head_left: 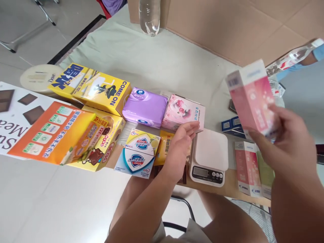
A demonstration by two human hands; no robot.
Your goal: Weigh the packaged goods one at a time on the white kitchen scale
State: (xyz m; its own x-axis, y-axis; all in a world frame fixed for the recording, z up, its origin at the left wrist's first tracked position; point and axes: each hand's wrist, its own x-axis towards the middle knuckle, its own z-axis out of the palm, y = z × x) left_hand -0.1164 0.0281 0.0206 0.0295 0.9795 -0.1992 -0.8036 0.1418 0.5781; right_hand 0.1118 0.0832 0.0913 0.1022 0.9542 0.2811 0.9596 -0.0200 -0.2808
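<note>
My right hand (288,138) is closed around a pink and white carton (255,99), lifted above the table's right side. My left hand (178,148) is open, fingers stretched out and nothing in them. It hovers beside the white digital kitchen scale (212,150), by a pink flowered box (183,111); whether it touches that box I cannot tell. A yellow packet (164,145) is partly hidden behind this hand. Below the lifted carton stands a similar pink carton (248,165) next to a green box (265,172). The scale's display is unreadable.
To the left are Safeguard soap boxes (139,157), a purple tissue pack (144,107), yellow boxes (101,89) and an orange package (50,135). Dark blue boxes (233,125) lie right of the scale. Clear bottles (150,17) and a cardboard panel (227,27) stand behind. Another person's hand (310,60) shows far right.
</note>
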